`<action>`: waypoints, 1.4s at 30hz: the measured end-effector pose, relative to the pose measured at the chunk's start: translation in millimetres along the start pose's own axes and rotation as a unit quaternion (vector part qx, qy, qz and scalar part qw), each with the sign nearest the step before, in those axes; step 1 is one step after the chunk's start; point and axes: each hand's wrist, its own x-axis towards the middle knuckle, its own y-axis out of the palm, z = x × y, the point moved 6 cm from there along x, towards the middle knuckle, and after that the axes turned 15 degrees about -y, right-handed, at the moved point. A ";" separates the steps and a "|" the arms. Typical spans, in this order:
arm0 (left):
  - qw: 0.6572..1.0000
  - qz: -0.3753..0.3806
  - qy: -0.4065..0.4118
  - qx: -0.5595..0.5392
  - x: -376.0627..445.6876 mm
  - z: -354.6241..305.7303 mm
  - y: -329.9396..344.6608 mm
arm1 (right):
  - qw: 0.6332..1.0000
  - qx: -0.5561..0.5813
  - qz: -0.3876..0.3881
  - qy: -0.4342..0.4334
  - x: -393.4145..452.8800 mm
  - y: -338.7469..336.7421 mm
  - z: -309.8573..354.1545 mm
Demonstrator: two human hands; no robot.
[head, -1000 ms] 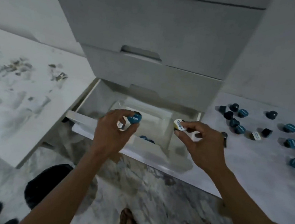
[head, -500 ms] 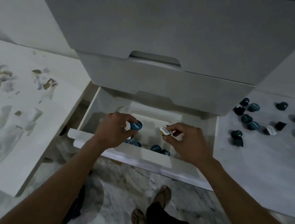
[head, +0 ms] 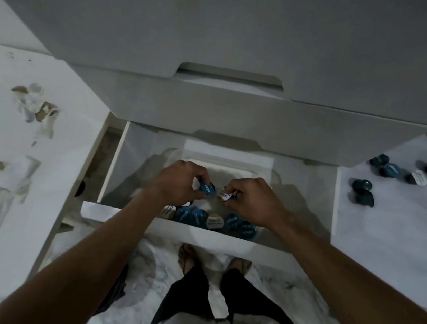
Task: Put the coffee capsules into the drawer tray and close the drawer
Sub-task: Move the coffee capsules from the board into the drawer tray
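Note:
The bottom white drawer (head: pixel 224 240) stands pulled out, with a clear tray (head: pixel 276 175) inside it. My left hand (head: pixel 177 183) pinches a blue-lidded capsule (head: pixel 207 189) over the tray. Close beside it, my right hand (head: pixel 252 200) pinches a white-lidded capsule (head: pixel 224 196). Several capsules (head: pixel 210 220), blue-lidded and pale-lidded, lie in the tray just below both hands, near the drawer's front wall. More loose capsules (head: pixel 391 170) lie on the white surface to the right of the drawer.
Two shut drawer fronts (head: pixel 235 43) rise above the open one. A white surface (head: pixel 6 150) with torn scraps lies to the left. My feet and dark trousers (head: pixel 200 281) stand on marble floor right under the drawer front.
The view has tilted down and moved closer. Both hands have lowered into the drawer with their capsules and drawn nearer each other; more capsules in the tray have come into sight.

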 end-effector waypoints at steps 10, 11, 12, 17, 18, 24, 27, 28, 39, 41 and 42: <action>0.998 0.066 -0.014 -0.015 10.9 1.8 11.2 | 0.999 -0.004 0.037 -0.009 1.4 12.5 -11.0; 0.997 0.069 -0.015 -0.016 11.3 2.4 11.3 | 0.999 -0.006 0.040 -0.013 2.0 12.5 -11.0; 0.997 0.070 -0.015 -0.016 11.6 3.0 11.3 | 0.999 -0.007 0.042 -0.018 2.6 12.3 -11.2; 0.996 0.083 -0.007 0.011 10.6 4.1 13.2 | 0.998 0.010 0.053 -0.017 1.8 12.2 -13.4; 0.996 0.084 -0.008 0.011 10.3 3.9 12.6 | 0.998 0.015 0.057 -0.012 1.6 11.9 -14.0; 0.998 0.063 -0.001 -0.011 10.5 4.1 11.3 | 0.997 0.036 0.060 0.017 2.2 6.9 -17.5; 0.998 0.065 -0.001 -0.012 13.6 4.7 16.1 | 0.997 0.044 0.055 0.023 3.5 6.1 -16.9; 0.998 0.066 0.001 -0.012 14.3 3.9 17.4 | 0.997 0.048 0.055 0.025 3.9 6.4 -16.0; 0.995 0.093 0.015 0.021 19.1 8.1 18.4 | 0.996 0.071 0.061 0.003 11.7 22.6 -7.9; 0.995 0.094 0.016 0.027 19.4 7.9 18.4 | 0.995 0.073 0.064 0.002 12.0 23.4 -6.8; 0.995 0.094 0.015 0.027 19.3 8.1 18.7 | 0.995 0.074 0.065 0.001 11.8 23.5 -6.5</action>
